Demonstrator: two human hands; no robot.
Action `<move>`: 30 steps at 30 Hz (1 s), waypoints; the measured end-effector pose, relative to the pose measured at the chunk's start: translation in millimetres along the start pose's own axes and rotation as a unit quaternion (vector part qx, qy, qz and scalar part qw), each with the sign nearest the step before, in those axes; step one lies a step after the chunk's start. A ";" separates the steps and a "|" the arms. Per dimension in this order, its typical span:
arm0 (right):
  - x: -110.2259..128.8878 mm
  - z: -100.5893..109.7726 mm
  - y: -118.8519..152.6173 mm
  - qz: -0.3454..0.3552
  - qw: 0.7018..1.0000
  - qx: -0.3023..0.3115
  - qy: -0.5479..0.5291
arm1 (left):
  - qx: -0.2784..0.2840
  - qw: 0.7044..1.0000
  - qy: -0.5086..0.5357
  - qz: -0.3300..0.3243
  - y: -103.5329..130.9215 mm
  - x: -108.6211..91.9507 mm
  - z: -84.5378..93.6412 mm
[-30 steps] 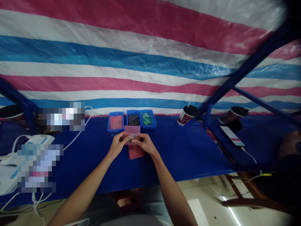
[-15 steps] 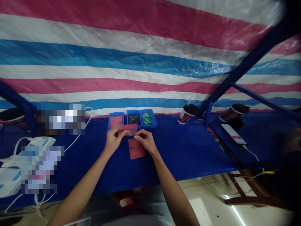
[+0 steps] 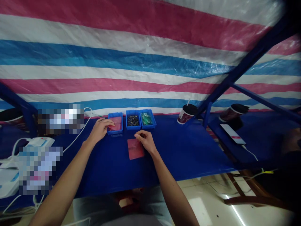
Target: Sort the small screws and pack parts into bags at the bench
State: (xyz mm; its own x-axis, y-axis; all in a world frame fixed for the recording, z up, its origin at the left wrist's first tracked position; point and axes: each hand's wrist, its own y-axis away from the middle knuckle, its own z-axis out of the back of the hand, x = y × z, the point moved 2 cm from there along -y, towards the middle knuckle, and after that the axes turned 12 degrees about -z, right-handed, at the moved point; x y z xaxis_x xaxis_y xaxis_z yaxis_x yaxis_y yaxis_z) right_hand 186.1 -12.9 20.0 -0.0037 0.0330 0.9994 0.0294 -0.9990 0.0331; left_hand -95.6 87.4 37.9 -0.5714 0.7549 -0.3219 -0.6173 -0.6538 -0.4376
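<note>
My left hand (image 3: 101, 127) reaches over the left blue bin (image 3: 115, 132), fingers stretched out and their tips on the red plastic pieces (image 3: 116, 122) inside. Above the upper right corner of a flat red piece (image 3: 135, 150) on the table, my right hand (image 3: 144, 138) has thumb and fingers pressed together. Whatever it may pinch is too small to make out. Beside the left bin stand a blue bin (image 3: 133, 127) of small dark metal parts (image 3: 133, 120) and another (image 3: 149, 126) with green packets (image 3: 147, 118).
A lidded cup (image 3: 187, 113) with a straw stands right of the bins on the blue table (image 3: 185, 150). White power strips (image 3: 11, 179), cables and blurred-out items lie at left. Farther right are a phone (image 3: 232, 134), a second cup (image 3: 232, 113) and part of another person.
My left hand has moved left to the left bin. The red piece held up between both hands is no longer there. My right hand has stayed almost in place.
</note>
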 end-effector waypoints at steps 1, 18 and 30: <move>-0.3 0.9 -0.3 -0.001 1.000 -0.003 0.003 | 0.011 1.000 -0.009 0.000 0.7 -1.8 0.1; -12.9 24.7 -2.6 -0.008 0.943 -0.165 0.289 | 0.053 0.998 -0.041 0.015 -29.0 -23.3 -0.2; -18.5 26.0 -2.1 -0.034 0.911 -0.054 0.407 | -0.077 0.970 0.197 0.123 11.6 -113.1 -62.0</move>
State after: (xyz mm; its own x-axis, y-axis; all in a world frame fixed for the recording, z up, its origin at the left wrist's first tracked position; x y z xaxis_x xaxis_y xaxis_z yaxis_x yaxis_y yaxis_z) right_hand 212.1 -10.6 1.5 -0.7429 0.1057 0.6610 -0.0964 -0.9941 0.0506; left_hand -4.6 -2.4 17.3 -0.4211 0.5584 -0.7148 -0.3842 -0.8237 -0.4171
